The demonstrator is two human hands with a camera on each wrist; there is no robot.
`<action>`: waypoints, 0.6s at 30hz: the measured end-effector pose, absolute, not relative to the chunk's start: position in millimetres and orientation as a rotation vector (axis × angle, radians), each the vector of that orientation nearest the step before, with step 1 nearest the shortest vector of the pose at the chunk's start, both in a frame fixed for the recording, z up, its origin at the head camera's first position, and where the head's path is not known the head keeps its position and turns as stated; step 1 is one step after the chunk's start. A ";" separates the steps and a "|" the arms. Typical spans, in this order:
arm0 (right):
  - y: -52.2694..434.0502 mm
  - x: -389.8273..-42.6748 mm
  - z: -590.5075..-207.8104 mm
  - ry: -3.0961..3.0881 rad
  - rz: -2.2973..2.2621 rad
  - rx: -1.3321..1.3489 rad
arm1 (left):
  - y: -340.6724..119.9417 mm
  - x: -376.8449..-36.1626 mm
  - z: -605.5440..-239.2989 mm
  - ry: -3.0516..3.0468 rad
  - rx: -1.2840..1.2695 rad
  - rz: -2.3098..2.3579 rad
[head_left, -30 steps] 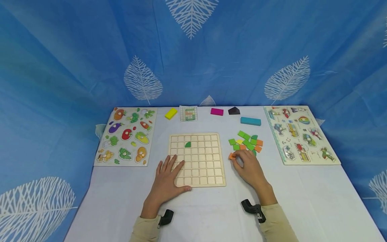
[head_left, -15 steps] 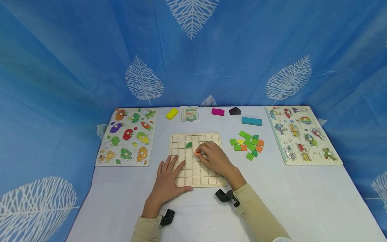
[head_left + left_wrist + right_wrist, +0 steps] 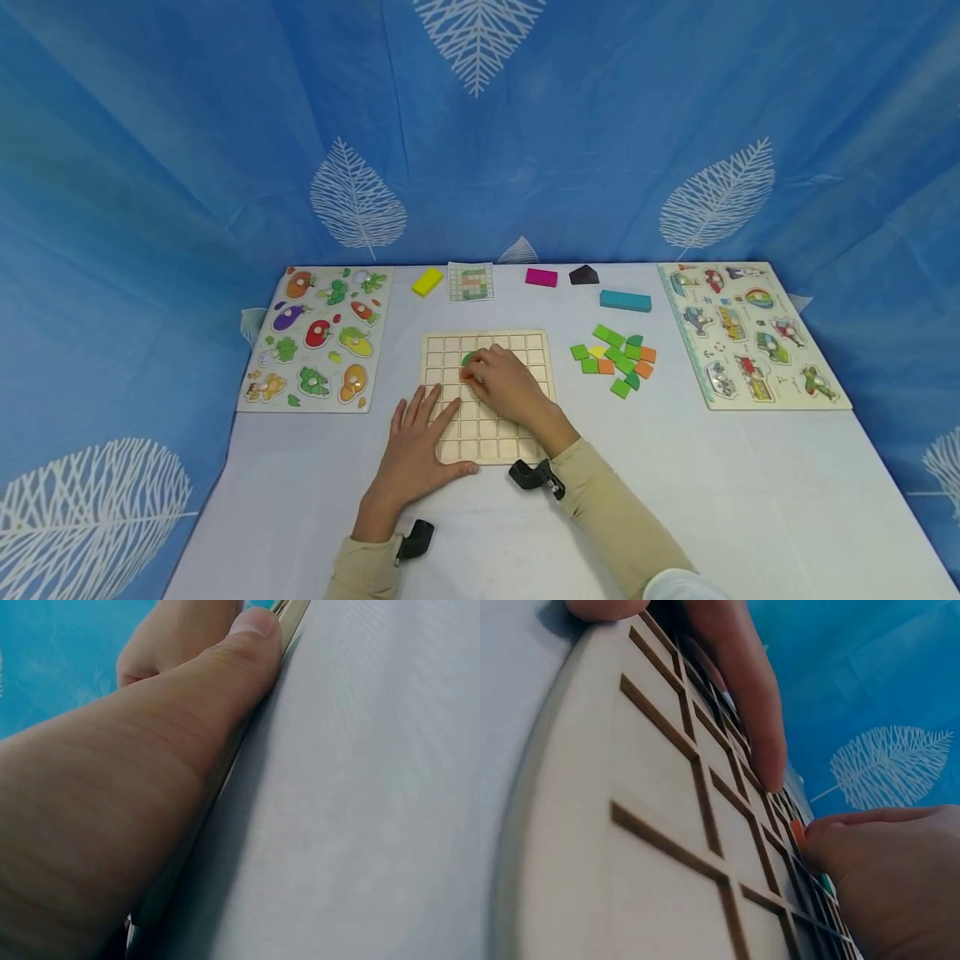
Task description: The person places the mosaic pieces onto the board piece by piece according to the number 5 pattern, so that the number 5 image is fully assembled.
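The right hand (image 3: pixel 504 382) pinches an orange tile (image 3: pixel 798 829) at the grid board (image 3: pixel 517 446), just below the green tile (image 3: pixel 467 358), the only piece seated so far. The left hand (image 3: pixel 415 442) lies flat, fingers straight, on the board's near left corner. Nearly every cell is bare, and a pile of tiles (image 3: pixel 615 359) waits on the table (image 3: pixel 750 500) to the right.

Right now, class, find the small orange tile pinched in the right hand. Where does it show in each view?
Head view: orange tile at picture centre, under the right hand, over the wooden grid board, just below the green piece.
Left wrist view: not in it; only the thumb and the board's edge show.
Right wrist view: tile right of centre, at the fingertips.
Shared landmark: the wooden grid board.
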State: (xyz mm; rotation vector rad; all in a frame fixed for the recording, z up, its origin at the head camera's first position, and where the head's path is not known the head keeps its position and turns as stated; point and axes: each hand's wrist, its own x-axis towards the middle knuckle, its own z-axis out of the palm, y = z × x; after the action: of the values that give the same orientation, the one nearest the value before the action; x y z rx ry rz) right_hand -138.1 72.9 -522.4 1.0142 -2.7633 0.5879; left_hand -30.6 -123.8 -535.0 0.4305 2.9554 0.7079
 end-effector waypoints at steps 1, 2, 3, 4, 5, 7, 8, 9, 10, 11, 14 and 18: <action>73.1 -137.8 -522.8 -2.757 0.582 1.018 | -123.8 -30.6 -534.9 2.953 0.430 0.709; 73.2 -137.2 -522.6 -2.746 0.579 1.019 | -123.8 -30.6 -534.7 2.953 0.429 0.710; 73.7 -136.7 -522.4 -2.746 0.568 1.017 | -124.0 -30.8 -534.8 2.955 0.430 0.712; 74.2 -135.8 -521.9 -2.746 0.562 1.008 | -124.3 -30.9 -534.7 2.956 0.430 0.708; 74.8 -135.2 -521.6 -2.748 0.556 1.002 | -124.5 -31.0 -534.6 2.958 0.431 0.704; 76.0 -133.7 -520.2 -2.771 0.540 0.982 | -124.7 -31.3 -534.1 2.961 0.431 0.699; 76.5 -133.0 -520.2 -2.786 0.530 0.968 | -124.7 -31.4 -534.1 2.966 0.433 0.696; 77.2 -132.0 -520.1 -2.807 0.518 0.954 | -124.6 -31.6 -533.8 2.964 0.432 0.697; 77.8 -130.8 -519.9 -2.822 0.512 0.942 | -124.5 -31.5 -533.4 2.962 0.431 0.698; 78.5 -129.5 -519.8 -2.834 0.505 0.933 | -124.3 -31.4 -533.1 2.962 0.432 0.703; 82.7 -124.7 -518.6 -2.858 0.505 0.910 | -123.4 -30.9 -533.1 2.961 0.427 0.715; 101.8 -118.8 -520.1 -2.828 0.540 0.862 | -122.4 -29.6 -533.1 2.967 0.433 0.726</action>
State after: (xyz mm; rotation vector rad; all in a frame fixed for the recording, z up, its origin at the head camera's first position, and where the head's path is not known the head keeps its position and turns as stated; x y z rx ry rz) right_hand -118.8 101.8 -520.1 0.8624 -2.8284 0.5402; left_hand -29.6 -122.4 -533.1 0.4331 2.9674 0.7263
